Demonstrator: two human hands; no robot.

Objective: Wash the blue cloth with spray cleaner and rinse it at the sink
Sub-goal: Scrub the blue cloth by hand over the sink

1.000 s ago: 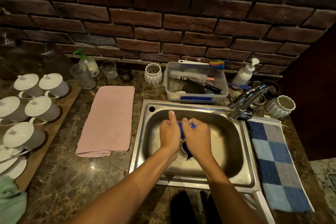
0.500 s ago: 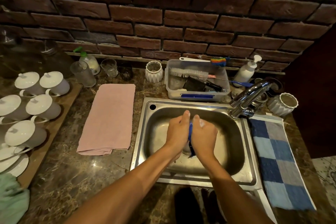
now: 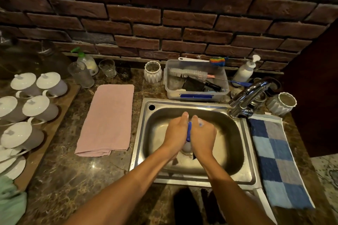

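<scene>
Over the steel sink (image 3: 243, 153) my left hand (image 3: 176, 132) and my right hand (image 3: 203, 135) press together, knuckles up, with the blue cloth (image 3: 189, 131) squeezed between them. Only a thin blue strip of the cloth shows between the palms, and a dark end hangs below my right wrist near the drain. Both hands grip it with curled fingers. The chrome faucet (image 3: 247, 97) stands at the sink's back right corner; no water stream is visible. A spray bottle with a green nozzle (image 3: 86, 60) stands by the wall at the back left.
A pink towel (image 3: 108, 118) lies left of the sink, a blue checked towel (image 3: 278, 160) to its right. A clear tub of brushes (image 3: 196, 80) sits behind the sink. White lidded cups (image 3: 40, 107) stand on a board at left; glasses, white jars and a pump bottle (image 3: 246, 70) line the brick wall.
My hands have closed tighter together on the cloth, so less blue shows than a second ago. They sit slightly further back in the sink.
</scene>
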